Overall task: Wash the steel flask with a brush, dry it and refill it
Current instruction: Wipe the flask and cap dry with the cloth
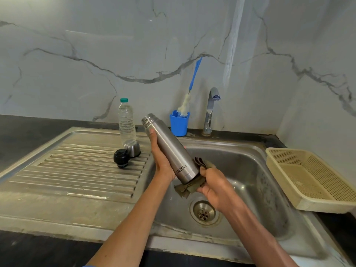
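Grey-veined marble wall [96, 54] fills the upper half of the frame, above a black counter [23, 130] that carries a worn stainless-steel sink [250, 170] with a ribbed drainboard [77, 170] on the left. Over the basin, at the centre of the frame, the steel flask [169, 147] is held tilted, its open threaded mouth pointing to the upper left and its base to the lower right; the word MILTON runs along its lower body. The left hand [160, 158] wraps the flask's middle from the left side, thumb lying along the steel. The right hand [213, 187] grips an olive-brown cloth [189, 187] bunched round the flask's base, fingers curled into the fabric. The drain [204, 212] lies just below the hands.

On the drainboard, left of centre, a black stopper [121, 158] sits just beside a steel cup lid [132, 148], which rests mouth down. Behind them stands a clear plastic water bottle [126, 120] with a green cap. At upper centre a blue holder [179, 123] against the wall keeps a bottle brush [189, 93], its bristles down and its blue handle leaning on the marble. To its right rises the chrome tap [211, 110]. A beige perforated basket [312, 178] lies at the right edge of the sink.
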